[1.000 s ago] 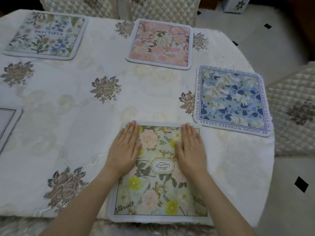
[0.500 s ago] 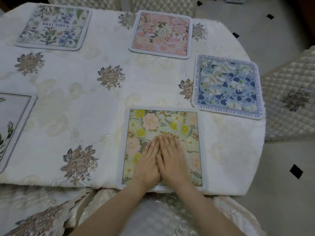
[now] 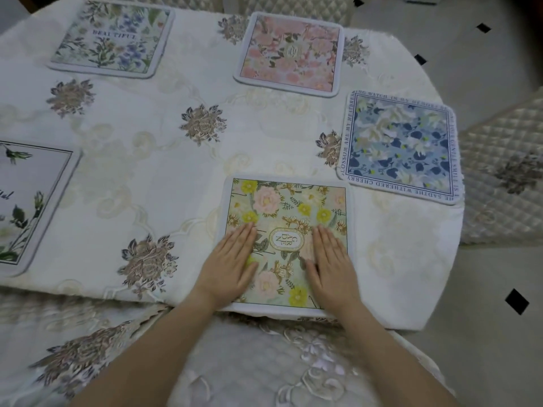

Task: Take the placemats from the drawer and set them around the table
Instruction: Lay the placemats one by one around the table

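Note:
A yellow and pink floral placemat (image 3: 286, 212) marked GARDEN lies at the near edge of the table (image 3: 147, 177). My left hand (image 3: 232, 262) lies flat on its left half and my right hand (image 3: 329, 262) lies flat on its right half, fingers straight. A blue floral placemat (image 3: 399, 145) sits to the right. A pink placemat (image 3: 291, 52) and a green and blue placemat (image 3: 111, 39) marked BEAUTIFUL lie at the far side. A white placemat (image 3: 26, 207) with green stems is cut off at the left edge.
An embroidered cream tablecloth (image 3: 141, 230) covers the table and hangs over the near edge. Quilted chair backs stand at the right (image 3: 502, 177) and at the far side (image 3: 293, 4). Tiled floor (image 3: 484, 289) shows to the right.
Half a second ago my hands lay together at the mat's middle; they have slid apart to its left and right halves. The view has drawn back a little.

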The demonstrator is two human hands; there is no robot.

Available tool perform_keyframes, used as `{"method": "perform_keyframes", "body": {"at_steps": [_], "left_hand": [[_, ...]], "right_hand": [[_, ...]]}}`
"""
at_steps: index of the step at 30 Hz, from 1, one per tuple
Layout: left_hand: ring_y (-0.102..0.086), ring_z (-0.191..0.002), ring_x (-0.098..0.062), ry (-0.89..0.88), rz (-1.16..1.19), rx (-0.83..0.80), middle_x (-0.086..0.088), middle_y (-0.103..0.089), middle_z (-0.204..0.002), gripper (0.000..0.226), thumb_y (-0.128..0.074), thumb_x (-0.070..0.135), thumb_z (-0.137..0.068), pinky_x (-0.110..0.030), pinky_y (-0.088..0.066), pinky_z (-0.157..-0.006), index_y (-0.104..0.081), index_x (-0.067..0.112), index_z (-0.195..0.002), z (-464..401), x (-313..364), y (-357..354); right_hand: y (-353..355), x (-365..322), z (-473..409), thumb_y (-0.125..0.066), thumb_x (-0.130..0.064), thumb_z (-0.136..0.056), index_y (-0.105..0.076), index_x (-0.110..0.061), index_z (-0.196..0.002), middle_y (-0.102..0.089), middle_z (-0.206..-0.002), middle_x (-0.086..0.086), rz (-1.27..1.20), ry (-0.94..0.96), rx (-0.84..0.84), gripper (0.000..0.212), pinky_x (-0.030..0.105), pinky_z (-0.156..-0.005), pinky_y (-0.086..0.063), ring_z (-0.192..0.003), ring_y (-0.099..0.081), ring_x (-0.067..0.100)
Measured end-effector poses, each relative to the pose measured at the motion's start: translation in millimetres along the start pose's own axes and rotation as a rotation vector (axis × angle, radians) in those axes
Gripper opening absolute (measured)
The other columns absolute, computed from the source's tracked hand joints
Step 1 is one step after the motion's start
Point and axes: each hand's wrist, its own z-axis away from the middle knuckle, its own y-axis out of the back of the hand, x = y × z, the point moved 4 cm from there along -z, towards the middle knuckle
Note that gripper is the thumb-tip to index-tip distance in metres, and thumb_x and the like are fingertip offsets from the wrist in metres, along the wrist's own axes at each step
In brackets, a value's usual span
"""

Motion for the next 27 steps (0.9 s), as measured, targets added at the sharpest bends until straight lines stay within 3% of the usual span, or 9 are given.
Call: {"method": "perform_keyframes", "body": {"at_steps": [6, 8, 10, 12, 14, 18, 21, 24, 27], "left_hand": [[-0.013, -0.147, -0.018, 0.031, -0.046, -0.107, -0.008, -0.013, -0.159, 0.068, -0.016, 0.050, -0.098, -0.031, -0.004, -0.118, -0.017, 0.008, -0.151, 7, -16, 16], [-0.008, -0.148, -0.017, 0.048, -0.027, -0.153, -0.006, -0.007, -0.160, 0.072, -0.011, 0.052, -0.093, -0.029, -0.003, -0.119, -0.011, 0.011, -0.152, 3, -13, 28], [-0.013, -0.147, -0.017, 0.078, 0.014, -0.223, -0.005, -0.012, -0.161, 0.067, -0.018, 0.048, -0.096, -0.031, -0.014, -0.119, -0.016, 0.014, -0.153, -4, -7, 46], [-0.033, -0.138, -0.019, 0.097, 0.072, -0.221, -0.003, -0.031, -0.154, 0.054, -0.032, 0.039, -0.100, -0.032, -0.034, -0.108, -0.029, 0.016, -0.149, -11, 3, 73], [-0.045, -0.126, -0.021, 0.092, 0.073, -0.120, -0.002, -0.046, -0.143, 0.049, -0.034, 0.038, -0.100, -0.034, -0.042, -0.097, -0.039, 0.016, -0.144, -15, 12, 104], [-0.055, -0.114, -0.024, 0.099, 0.079, 0.177, -0.004, -0.061, -0.126, 0.064, -0.020, 0.049, -0.091, -0.035, -0.045, -0.090, -0.054, 0.014, -0.133, -2, 40, 159], [-0.060, -0.106, -0.022, 0.065, 0.104, 0.433, -0.003, -0.066, -0.115, 0.048, -0.036, 0.038, -0.094, -0.034, -0.047, -0.087, -0.063, 0.010, -0.122, 29, 72, 183], [-0.059, -0.110, -0.022, 0.090, 0.134, 0.561, -0.004, -0.065, -0.118, 0.039, -0.046, 0.031, -0.095, -0.033, -0.045, -0.093, -0.063, 0.008, -0.122, 69, 94, 183], [-0.044, -0.132, -0.022, 0.194, 0.162, 0.556, -0.003, -0.053, -0.139, 0.047, -0.042, 0.037, -0.097, -0.037, -0.033, -0.110, -0.052, 0.014, -0.136, 111, 104, 166]], "right_hand": [[16, 25, 4, -0.010, -0.051, -0.098, 0.000, -0.018, -0.153, 0.003, -0.160, -0.002, 0.049, 0.069, -0.111, 0.065, 0.029, -0.120, 0.000, -0.147, 0.007, 0.010], [26, 20, 2, -0.006, -0.054, -0.094, -0.004, -0.018, -0.154, 0.003, -0.159, -0.003, 0.024, 0.072, -0.152, 0.070, 0.028, -0.120, -0.001, -0.148, 0.003, 0.011], [44, 10, -1, -0.015, -0.049, -0.097, -0.017, -0.017, -0.153, -0.013, -0.160, 0.001, -0.054, 0.044, -0.151, 0.065, 0.031, -0.119, -0.015, -0.147, -0.017, 0.016], [69, -4, -3, -0.031, -0.036, -0.103, -0.024, -0.020, -0.152, -0.031, -0.155, 0.003, -0.174, 0.023, -0.102, 0.052, 0.035, -0.109, -0.036, -0.137, -0.038, 0.020], [99, -20, -5, -0.037, -0.027, -0.103, -0.026, -0.022, -0.151, -0.037, -0.150, 0.002, -0.226, 0.059, -0.014, 0.050, 0.033, -0.100, -0.043, -0.131, -0.044, 0.019], [155, -53, 5, -0.042, -0.023, -0.102, -0.042, -0.019, -0.144, -0.052, -0.137, 0.000, -0.272, 0.167, 0.201, 0.042, 0.031, -0.092, -0.046, -0.122, -0.050, 0.016], [182, -70, 24, -0.042, -0.026, -0.100, -0.051, -0.015, -0.137, -0.058, -0.129, 0.000, -0.307, 0.236, 0.325, 0.039, 0.027, -0.094, -0.046, -0.119, -0.051, 0.015], [188, -81, 48, -0.035, -0.034, -0.100, -0.052, -0.014, -0.137, -0.055, -0.135, -0.001, -0.332, 0.295, 0.348, 0.045, 0.020, -0.105, -0.033, -0.128, -0.043, 0.011], [174, -90, 73, -0.030, -0.037, -0.101, -0.048, -0.017, -0.141, -0.048, -0.144, 0.000, -0.302, 0.359, 0.279, 0.048, 0.036, -0.113, -0.031, -0.139, -0.035, 0.017]]}}
